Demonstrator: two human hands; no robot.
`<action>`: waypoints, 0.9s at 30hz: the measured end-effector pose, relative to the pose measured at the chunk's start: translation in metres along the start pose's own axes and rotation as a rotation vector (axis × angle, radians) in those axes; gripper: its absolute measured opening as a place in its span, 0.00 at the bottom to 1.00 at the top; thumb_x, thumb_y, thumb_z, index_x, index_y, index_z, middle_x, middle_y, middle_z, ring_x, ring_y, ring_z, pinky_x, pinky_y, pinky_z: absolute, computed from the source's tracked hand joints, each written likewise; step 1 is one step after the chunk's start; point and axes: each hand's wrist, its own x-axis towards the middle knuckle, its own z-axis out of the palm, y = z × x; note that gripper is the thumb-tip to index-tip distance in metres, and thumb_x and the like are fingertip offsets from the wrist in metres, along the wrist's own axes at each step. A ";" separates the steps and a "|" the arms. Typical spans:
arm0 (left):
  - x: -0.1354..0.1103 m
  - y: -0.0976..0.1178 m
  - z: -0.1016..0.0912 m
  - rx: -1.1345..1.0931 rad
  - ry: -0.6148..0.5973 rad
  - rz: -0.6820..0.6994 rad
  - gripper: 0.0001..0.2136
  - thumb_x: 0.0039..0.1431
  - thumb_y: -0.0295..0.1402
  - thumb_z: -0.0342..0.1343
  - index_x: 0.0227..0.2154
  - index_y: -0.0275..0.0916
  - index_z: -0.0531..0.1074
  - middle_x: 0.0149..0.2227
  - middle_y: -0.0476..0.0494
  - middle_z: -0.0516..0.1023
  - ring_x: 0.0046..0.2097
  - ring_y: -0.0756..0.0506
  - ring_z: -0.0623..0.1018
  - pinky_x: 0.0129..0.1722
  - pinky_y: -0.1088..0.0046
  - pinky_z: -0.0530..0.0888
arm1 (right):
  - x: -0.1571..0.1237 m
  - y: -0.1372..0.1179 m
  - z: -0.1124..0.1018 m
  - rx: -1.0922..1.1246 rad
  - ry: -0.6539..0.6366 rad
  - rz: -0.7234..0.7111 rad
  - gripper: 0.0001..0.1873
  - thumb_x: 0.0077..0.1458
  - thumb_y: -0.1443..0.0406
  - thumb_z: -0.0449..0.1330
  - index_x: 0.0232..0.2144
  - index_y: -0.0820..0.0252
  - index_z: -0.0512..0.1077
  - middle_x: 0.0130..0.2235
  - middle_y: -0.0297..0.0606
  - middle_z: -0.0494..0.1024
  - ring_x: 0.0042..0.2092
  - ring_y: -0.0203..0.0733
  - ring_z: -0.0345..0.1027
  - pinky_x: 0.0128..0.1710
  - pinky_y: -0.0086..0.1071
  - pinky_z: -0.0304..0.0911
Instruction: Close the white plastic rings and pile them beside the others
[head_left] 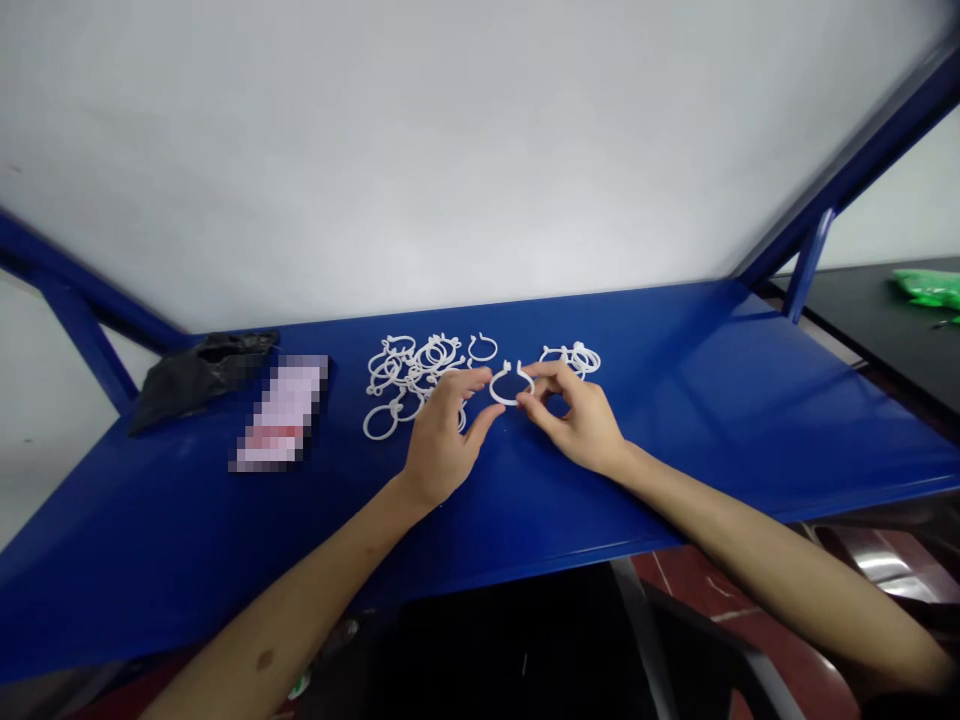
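Observation:
Both my hands hold one white plastic ring [511,386] just above the blue table [712,400]. My left hand [444,435] pinches its left side between thumb and forefinger. My right hand [574,415] pinches its right side, fingers curled. The ring has a gap at its top. To the left of it lies a heap of several white rings [409,375]. A smaller stack of white rings [574,357] lies just behind my right hand.
A black crumpled bag [199,375] lies at the table's far left, with a blurred pinkish packet [281,410] next to it. Blue frame struts [810,260] rise at both sides. A green object [930,288] lies on a dark table at right.

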 end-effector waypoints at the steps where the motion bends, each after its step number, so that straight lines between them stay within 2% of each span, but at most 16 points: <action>1: 0.000 0.001 0.001 -0.052 0.010 -0.057 0.12 0.63 0.28 0.61 0.48 0.44 0.71 0.47 0.43 0.76 0.47 0.46 0.79 0.45 0.66 0.78 | -0.001 -0.001 0.001 0.000 0.026 -0.002 0.09 0.65 0.61 0.57 0.46 0.56 0.69 0.30 0.31 0.76 0.30 0.34 0.71 0.30 0.28 0.66; 4: -0.001 0.003 0.003 -0.145 0.007 -0.216 0.16 0.65 0.29 0.59 0.53 0.42 0.66 0.41 0.46 0.81 0.43 0.47 0.82 0.44 0.68 0.79 | -0.003 0.000 -0.001 -0.017 0.042 -0.008 0.14 0.65 0.63 0.58 0.52 0.58 0.66 0.30 0.30 0.75 0.30 0.34 0.71 0.30 0.27 0.66; 8: -0.001 0.005 0.001 -0.106 -0.084 -0.299 0.05 0.68 0.31 0.55 0.45 0.42 0.73 0.37 0.47 0.84 0.42 0.46 0.83 0.43 0.69 0.78 | -0.006 0.001 -0.001 -0.052 -0.057 -0.084 0.13 0.67 0.63 0.56 0.52 0.58 0.70 0.33 0.33 0.76 0.31 0.33 0.71 0.31 0.27 0.68; 12: -0.004 0.003 -0.002 -0.071 -0.095 -0.255 0.06 0.68 0.32 0.54 0.41 0.43 0.76 0.37 0.48 0.84 0.40 0.46 0.82 0.42 0.69 0.77 | -0.009 -0.001 0.001 -0.084 -0.095 -0.213 0.12 0.68 0.64 0.55 0.50 0.59 0.73 0.36 0.38 0.79 0.36 0.38 0.72 0.37 0.32 0.71; 16: -0.008 0.003 -0.004 -0.049 -0.107 -0.168 0.08 0.68 0.32 0.53 0.34 0.42 0.74 0.32 0.50 0.81 0.35 0.47 0.80 0.38 0.70 0.75 | -0.010 0.002 0.000 -0.128 -0.143 -0.339 0.14 0.69 0.66 0.53 0.52 0.59 0.72 0.38 0.41 0.80 0.37 0.40 0.71 0.37 0.34 0.71; 19: -0.008 0.004 -0.003 -0.041 -0.162 -0.138 0.10 0.69 0.34 0.52 0.30 0.42 0.71 0.29 0.50 0.78 0.33 0.47 0.78 0.37 0.70 0.74 | -0.007 0.010 -0.003 -0.139 -0.188 -0.365 0.14 0.69 0.66 0.52 0.53 0.59 0.72 0.40 0.41 0.80 0.39 0.40 0.72 0.39 0.35 0.71; 21: -0.007 0.002 -0.002 -0.026 -0.214 -0.150 0.09 0.68 0.37 0.54 0.31 0.42 0.71 0.30 0.49 0.78 0.36 0.46 0.77 0.40 0.69 0.74 | -0.002 0.014 -0.005 -0.149 -0.197 -0.351 0.14 0.70 0.65 0.51 0.52 0.57 0.73 0.41 0.41 0.79 0.40 0.41 0.72 0.40 0.36 0.71; 23: -0.004 -0.003 0.000 0.019 -0.272 -0.149 0.08 0.68 0.40 0.54 0.35 0.42 0.73 0.33 0.47 0.79 0.40 0.44 0.77 0.44 0.65 0.74 | 0.005 0.016 -0.009 -0.190 -0.134 -0.324 0.14 0.69 0.63 0.52 0.50 0.55 0.75 0.41 0.41 0.79 0.42 0.42 0.72 0.42 0.37 0.71; 27: 0.001 -0.023 0.000 0.239 -0.318 -0.186 0.10 0.69 0.38 0.52 0.47 0.41 0.74 0.46 0.41 0.81 0.50 0.39 0.74 0.52 0.57 0.70 | 0.018 0.023 -0.024 -0.365 0.164 -0.179 0.12 0.67 0.62 0.54 0.43 0.53 0.79 0.39 0.40 0.77 0.38 0.42 0.71 0.37 0.37 0.70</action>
